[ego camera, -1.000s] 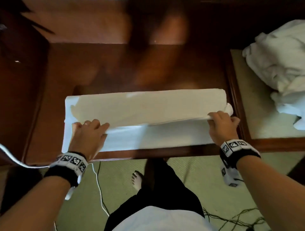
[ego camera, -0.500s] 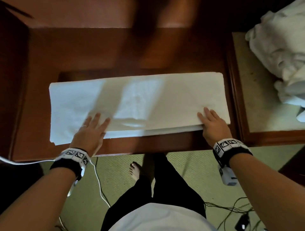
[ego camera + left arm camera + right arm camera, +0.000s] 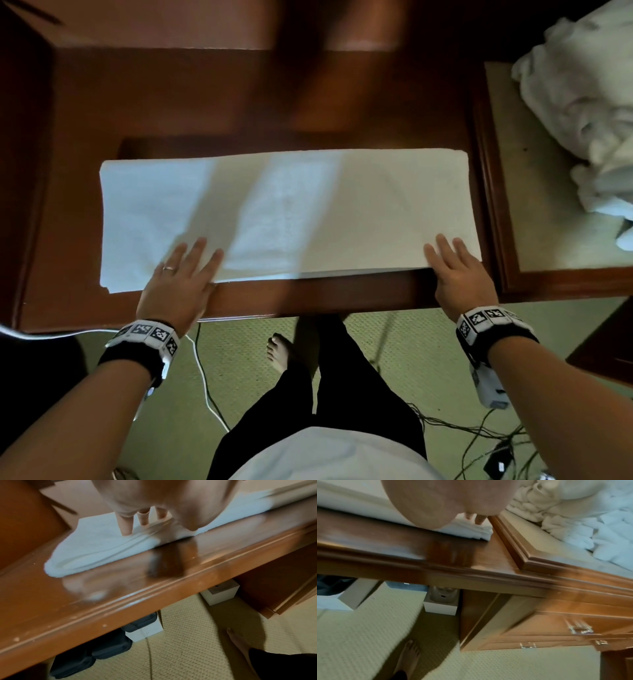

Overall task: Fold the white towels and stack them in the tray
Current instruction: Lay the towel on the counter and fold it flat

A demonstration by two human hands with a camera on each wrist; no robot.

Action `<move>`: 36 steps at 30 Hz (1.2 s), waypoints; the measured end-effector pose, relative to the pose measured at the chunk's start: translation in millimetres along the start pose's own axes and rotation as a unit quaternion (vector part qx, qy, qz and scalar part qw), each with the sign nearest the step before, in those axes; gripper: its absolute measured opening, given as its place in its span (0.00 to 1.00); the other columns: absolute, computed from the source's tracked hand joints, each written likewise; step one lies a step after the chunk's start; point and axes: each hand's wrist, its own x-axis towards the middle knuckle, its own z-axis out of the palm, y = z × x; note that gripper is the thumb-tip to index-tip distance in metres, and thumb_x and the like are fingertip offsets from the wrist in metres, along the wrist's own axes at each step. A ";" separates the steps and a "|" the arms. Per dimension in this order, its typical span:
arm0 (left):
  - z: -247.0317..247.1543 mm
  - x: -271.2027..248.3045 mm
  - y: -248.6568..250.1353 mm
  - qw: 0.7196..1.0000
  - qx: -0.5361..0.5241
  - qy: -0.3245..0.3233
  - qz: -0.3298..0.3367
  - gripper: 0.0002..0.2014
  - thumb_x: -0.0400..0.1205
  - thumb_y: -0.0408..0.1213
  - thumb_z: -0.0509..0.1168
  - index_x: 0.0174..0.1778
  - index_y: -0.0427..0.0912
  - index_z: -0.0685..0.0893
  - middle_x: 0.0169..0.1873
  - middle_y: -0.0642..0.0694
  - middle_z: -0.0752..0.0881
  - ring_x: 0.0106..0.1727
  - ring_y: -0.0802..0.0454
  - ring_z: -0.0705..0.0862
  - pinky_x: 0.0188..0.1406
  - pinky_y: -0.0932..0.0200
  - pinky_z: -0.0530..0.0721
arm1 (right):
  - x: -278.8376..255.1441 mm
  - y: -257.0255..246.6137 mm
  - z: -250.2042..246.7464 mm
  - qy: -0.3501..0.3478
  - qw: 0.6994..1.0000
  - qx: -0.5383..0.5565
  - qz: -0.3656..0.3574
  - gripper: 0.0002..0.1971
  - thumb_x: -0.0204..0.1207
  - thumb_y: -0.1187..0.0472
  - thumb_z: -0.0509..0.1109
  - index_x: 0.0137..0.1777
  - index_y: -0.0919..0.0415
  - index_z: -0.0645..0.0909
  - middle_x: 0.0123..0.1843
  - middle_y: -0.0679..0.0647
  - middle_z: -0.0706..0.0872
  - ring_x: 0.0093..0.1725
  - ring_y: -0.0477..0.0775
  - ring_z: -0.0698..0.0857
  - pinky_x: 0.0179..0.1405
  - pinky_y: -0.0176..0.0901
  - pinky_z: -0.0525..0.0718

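A white towel [image 3: 291, 212], folded lengthwise into a long strip, lies flat across the wooden desk [image 3: 239, 102]. My left hand [image 3: 181, 277] lies flat on its near left part with straight fingers [image 3: 126, 524]. My right hand [image 3: 455, 270] presses flat on its near right corner, fingers [image 3: 479, 519] straight. The towel's layered near edge [image 3: 96, 555] shows in the left wrist view and its right corner [image 3: 471, 530] in the right wrist view. A wooden-framed tray [image 3: 496, 205] with a beige bottom sits to the right.
A heap of unfolded white towels [image 3: 589, 113] fills the tray's far right side. Under the desk stand white boxes [image 3: 219, 593] and dark cases [image 3: 89, 654]. Cables [image 3: 479, 431] lie on the green carpet by my bare foot [image 3: 279, 353]. Drawers [image 3: 565, 628] sit below the tray.
A second ago both hands pinched the towel's top layer and drew it toward me. Now the layer lies flat on the lower one and both hands rest open on it.
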 end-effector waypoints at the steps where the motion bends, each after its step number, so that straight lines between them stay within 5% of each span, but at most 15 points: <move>1: -4.2 -0.4 -1.8 1.000 -0.007 -0.004 -0.002 0.30 0.84 0.47 0.51 0.83 0.43 0.72 0.83 0.34 0.69 0.77 0.25 0.73 0.66 0.27 0.80 | 3.0 -8.8 -4.3 -0.004 1.000 -0.010 0.004 0.28 0.71 0.71 0.61 0.74 0.66 0.76 0.79 0.68 0.74 0.77 0.78 0.72 0.62 0.72 0.82; 4: -14.3 -2.0 -15.1 0.999 -0.005 -0.023 -0.029 0.31 0.81 0.43 0.53 0.80 0.36 0.74 0.80 0.32 0.73 0.75 0.26 0.77 0.63 0.29 0.83 | 27.1 -57.1 -10.8 0.015 0.999 -0.024 -0.044 0.28 0.69 0.70 0.69 0.72 0.66 0.77 0.80 0.68 0.73 0.78 0.76 0.71 0.66 0.69 0.79; 7: -24.1 -2.8 -43.4 0.996 0.016 -0.050 -0.075 0.30 0.78 0.36 0.67 0.79 0.34 0.75 0.80 0.31 0.73 0.75 0.26 0.76 0.66 0.27 0.78 | 55.8 -109.7 -9.1 0.012 0.991 -0.031 -0.127 0.27 0.71 0.67 0.67 0.73 0.64 0.77 0.80 0.69 0.72 0.78 0.75 0.72 0.67 0.66 0.78; 9: -29.5 -6.7 -62.6 0.992 0.028 -0.066 -0.104 0.32 0.77 0.32 0.73 0.78 0.33 0.76 0.80 0.32 0.73 0.76 0.27 0.75 0.69 0.28 0.77 | 65.0 -126.5 -9.1 -0.001 0.993 -0.027 -0.117 0.27 0.71 0.69 0.67 0.73 0.64 0.77 0.79 0.71 0.72 0.77 0.78 0.71 0.67 0.68 0.79; 13: -28.4 -19.6 -88.3 0.993 0.033 -0.039 -0.102 0.27 0.79 0.22 0.64 0.77 0.33 0.78 0.77 0.33 0.77 0.74 0.27 0.77 0.66 0.28 0.79 | 47.0 -129.5 -6.2 -0.021 0.988 -0.031 -0.152 0.32 0.68 0.70 0.58 0.75 0.62 0.77 0.79 0.68 0.74 0.77 0.78 0.72 0.63 0.67 0.81; 15: -24.1 -26.6 -94.2 0.995 0.032 -0.008 -0.093 0.30 0.75 0.21 0.57 0.76 0.35 0.79 0.77 0.35 0.78 0.74 0.28 0.78 0.65 0.28 0.78 | 33.3 -127.8 -3.1 -0.050 0.983 -0.043 -0.170 0.30 0.73 0.65 0.56 0.77 0.59 0.75 0.81 0.66 0.73 0.78 0.76 0.71 0.65 0.66 0.81; 19: -18.2 -38.4 -94.5 0.988 0.029 -0.051 -0.140 0.43 0.67 0.19 0.68 0.82 0.45 0.74 0.84 0.45 0.69 0.83 0.36 0.68 0.77 0.32 0.67 | 30.3 -133.3 -6.5 -0.064 0.988 -0.017 -0.139 0.29 0.85 0.42 0.50 0.79 0.55 0.74 0.85 0.61 0.67 0.83 0.68 0.65 0.72 0.62 0.76; 23: -30.9 -32.9 -92.0 0.976 0.018 -0.109 -0.190 0.37 0.79 0.34 0.60 0.88 0.53 0.63 0.89 0.52 0.56 0.88 0.43 0.58 0.83 0.39 0.61 | 36.7 -140.6 -8.4 -0.064 0.994 0.002 -0.091 0.30 0.85 0.41 0.45 0.82 0.51 0.70 0.87 0.58 0.63 0.85 0.65 0.61 0.75 0.62 0.71; 28: -62.1 -8.1 -52.4 0.988 -0.024 -0.092 -0.123 0.38 0.77 0.58 0.46 0.85 0.49 0.67 0.86 0.44 0.65 0.85 0.41 0.65 0.83 0.39 0.64 | 54.2 -169.6 -16.7 -0.021 0.997 0.050 -0.056 0.25 0.82 0.47 0.51 0.67 0.57 0.81 0.80 0.62 0.73 0.76 0.69 0.73 0.67 0.64 0.78; 32: -47.7 28.4 10.4 0.996 -0.034 -0.073 -0.042 0.37 0.84 0.63 0.35 0.90 0.51 0.52 0.89 0.43 0.53 0.88 0.41 0.57 0.85 0.38 0.61 | 68.0 -193.9 -5.4 -0.091 0.995 0.025 -0.028 0.27 0.87 0.45 0.46 0.86 0.42 0.52 0.90 0.55 0.46 0.87 0.66 0.49 0.80 0.66 0.60; 36: -17.0 30.4 -7.3 0.993 0.012 -0.117 -0.029 0.33 0.86 0.63 0.29 0.86 0.60 0.29 0.88 0.49 0.32 0.89 0.40 0.39 0.86 0.33 0.48 | 63.0 -192.0 3.1 -0.113 0.993 0.005 -0.033 0.28 0.87 0.41 0.40 0.86 0.36 0.37 0.89 0.49 0.33 0.88 0.62 0.37 0.84 0.66 0.49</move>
